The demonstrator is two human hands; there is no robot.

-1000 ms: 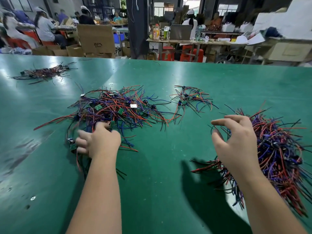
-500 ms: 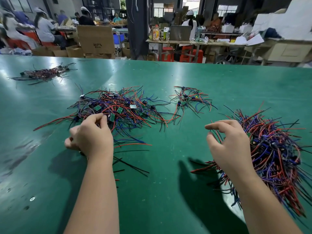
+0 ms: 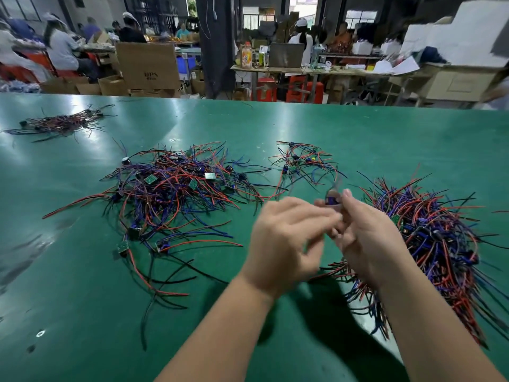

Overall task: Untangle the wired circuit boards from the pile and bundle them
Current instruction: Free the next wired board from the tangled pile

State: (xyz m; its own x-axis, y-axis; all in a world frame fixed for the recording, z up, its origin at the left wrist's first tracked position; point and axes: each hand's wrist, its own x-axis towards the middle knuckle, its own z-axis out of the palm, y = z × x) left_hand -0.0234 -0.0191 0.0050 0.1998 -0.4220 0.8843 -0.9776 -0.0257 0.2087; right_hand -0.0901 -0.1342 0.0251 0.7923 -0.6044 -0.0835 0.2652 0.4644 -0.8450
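A large tangled pile (image 3: 170, 194) of red, blue and black wires with small green circuit boards lies left of centre on the green table (image 3: 82, 312). My left hand (image 3: 286, 238) and my right hand (image 3: 369, 238) meet above the table, between that pile and a dense bundle of wired boards (image 3: 435, 238) at the right. Between their fingertips is one small wired circuit board (image 3: 332, 201), its wires trailing upward. Both hands pinch it; my left hand is motion-blurred.
A small loose group of wired boards (image 3: 303, 161) lies behind my hands. Another bundle (image 3: 63, 124) sits at the far left of the table. Beyond the table's far edge are cardboard boxes (image 3: 148, 66), workbenches and seated people.
My left hand left the tangled pile and swung right with a wired board. My right hand lifted off the right bundle and met it in the middle.
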